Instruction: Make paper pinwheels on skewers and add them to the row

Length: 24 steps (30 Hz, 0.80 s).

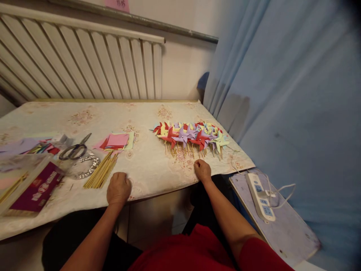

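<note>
Paper pinwheels [183,136], right fist [202,171], sticks [100,172] beside left fist [119,188]

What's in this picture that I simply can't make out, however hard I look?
All in the head view:
Anything inside the left hand or right hand: hidden, both curled with their backs showing.
How many pinwheels: front ones partly hide those behind.
The whole pink paper: cut off by the top edge.
Lettering on the dark red box: too blurred to read.

Multicoloured pinwheels [192,134]; cream floral tablecloth [148,158]
</note>
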Motion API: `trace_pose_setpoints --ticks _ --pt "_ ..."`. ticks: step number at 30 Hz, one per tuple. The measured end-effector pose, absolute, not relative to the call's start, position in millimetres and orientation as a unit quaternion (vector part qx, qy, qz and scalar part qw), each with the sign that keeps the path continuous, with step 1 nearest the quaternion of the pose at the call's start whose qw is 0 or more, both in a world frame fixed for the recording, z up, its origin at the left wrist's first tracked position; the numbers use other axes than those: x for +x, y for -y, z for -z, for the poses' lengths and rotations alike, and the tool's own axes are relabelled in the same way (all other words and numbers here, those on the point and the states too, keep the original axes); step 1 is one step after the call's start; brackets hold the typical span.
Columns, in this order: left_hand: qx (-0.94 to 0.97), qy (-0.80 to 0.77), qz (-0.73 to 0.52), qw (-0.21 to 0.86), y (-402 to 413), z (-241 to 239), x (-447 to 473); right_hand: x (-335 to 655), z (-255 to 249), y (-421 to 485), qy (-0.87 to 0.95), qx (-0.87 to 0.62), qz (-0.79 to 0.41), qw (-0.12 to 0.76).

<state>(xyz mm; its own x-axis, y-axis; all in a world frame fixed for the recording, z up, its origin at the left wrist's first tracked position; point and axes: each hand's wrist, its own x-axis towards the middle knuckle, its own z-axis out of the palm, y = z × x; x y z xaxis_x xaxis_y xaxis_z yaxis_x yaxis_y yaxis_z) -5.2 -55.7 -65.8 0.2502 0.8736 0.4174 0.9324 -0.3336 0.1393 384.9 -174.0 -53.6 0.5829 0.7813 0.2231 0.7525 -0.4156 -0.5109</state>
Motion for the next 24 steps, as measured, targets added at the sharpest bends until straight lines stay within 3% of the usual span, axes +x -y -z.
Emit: trace_pose_setpoints --ticks 24 --pt "-0.780 0.583 0.222 0.050 56 65 -4 372 65 170 0.506 -0.818 0.033 0.272"
